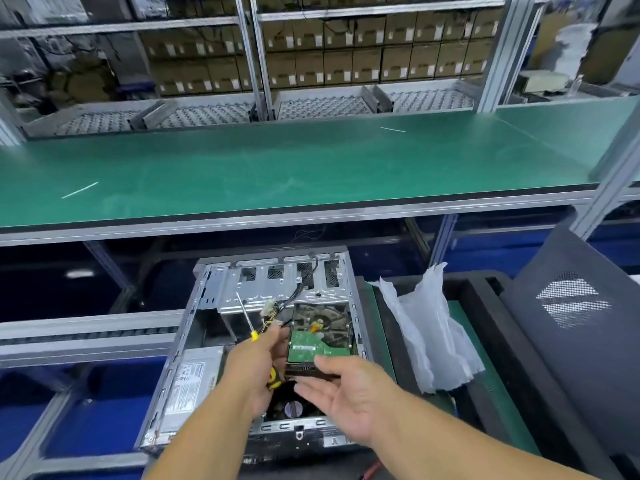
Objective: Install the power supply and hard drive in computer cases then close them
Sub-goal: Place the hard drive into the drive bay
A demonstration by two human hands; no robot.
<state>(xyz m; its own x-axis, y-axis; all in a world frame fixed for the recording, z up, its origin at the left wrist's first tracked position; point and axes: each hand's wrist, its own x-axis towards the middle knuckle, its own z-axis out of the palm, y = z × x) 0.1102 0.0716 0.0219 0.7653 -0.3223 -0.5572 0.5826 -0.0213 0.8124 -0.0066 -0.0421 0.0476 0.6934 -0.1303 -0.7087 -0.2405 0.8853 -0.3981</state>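
An open computer case (194,323) lies on its side at the bottom centre. A silver power supply (192,386) sits inside it at the left. A hard drive (320,336) with its green circuit board facing up is over the case's right side. My left hand (254,368) grips a yellow-handled screwdriver (254,336), shaft pointing up and away, and its fingertips touch the drive's left edge. My right hand (346,396) holds the drive's near end, thumb on top and fingers below. Loose cables with a white connector (268,311) hang above the drive.
A long green workbench (294,168) spans the view above the case, backed by roller trays and shelves of brown boxes (346,53). A crumpled plastic bag (429,327) lies right of the case. A dark side panel (571,334) leans at the far right.
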